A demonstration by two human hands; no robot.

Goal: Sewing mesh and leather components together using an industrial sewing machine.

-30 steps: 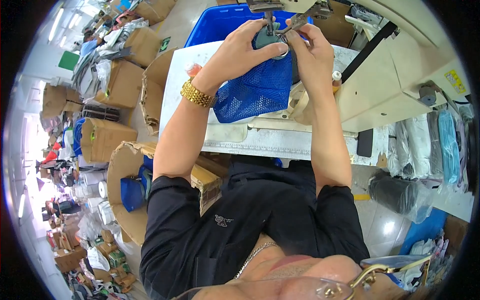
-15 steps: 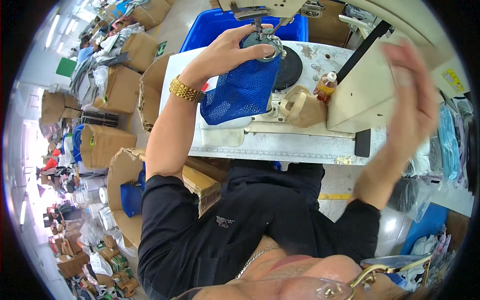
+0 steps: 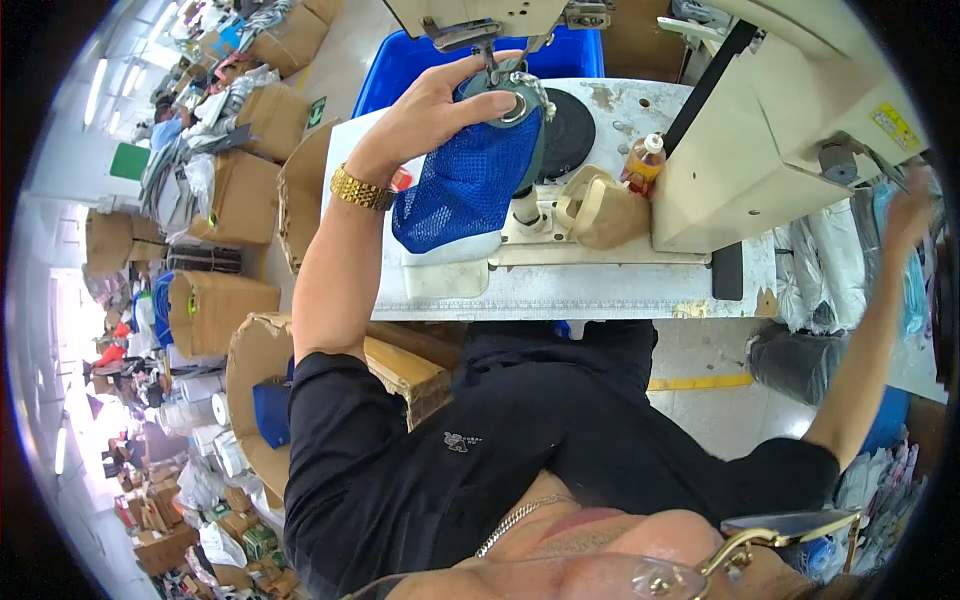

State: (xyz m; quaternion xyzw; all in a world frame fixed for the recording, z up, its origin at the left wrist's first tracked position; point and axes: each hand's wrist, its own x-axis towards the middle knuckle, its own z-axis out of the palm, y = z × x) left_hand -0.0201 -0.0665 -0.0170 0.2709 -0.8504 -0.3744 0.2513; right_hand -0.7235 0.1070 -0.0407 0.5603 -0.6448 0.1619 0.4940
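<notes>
My left hand (image 3: 432, 112) holds a blue mesh piece (image 3: 468, 185) up under the head of a cream sewing machine (image 3: 760, 130), fingers spread over its top edge near the needle area. A gold watch sits on that wrist. My right hand (image 3: 905, 215) is stretched far to the right edge of the view, next to a pile of blue and grey fabric (image 3: 905, 290); whether it grips anything cannot be made out.
The white machine table (image 3: 600, 290) carries a small bottle of amber liquid (image 3: 645, 160), a black round disc (image 3: 570, 130) and a tan cover. A blue bin (image 3: 400, 75) stands behind. Cardboard boxes (image 3: 215, 310) crowd the left side.
My right hand left the mesh piece and swung out to the far right. The left hand kept holding the mesh under the machine head.
</notes>
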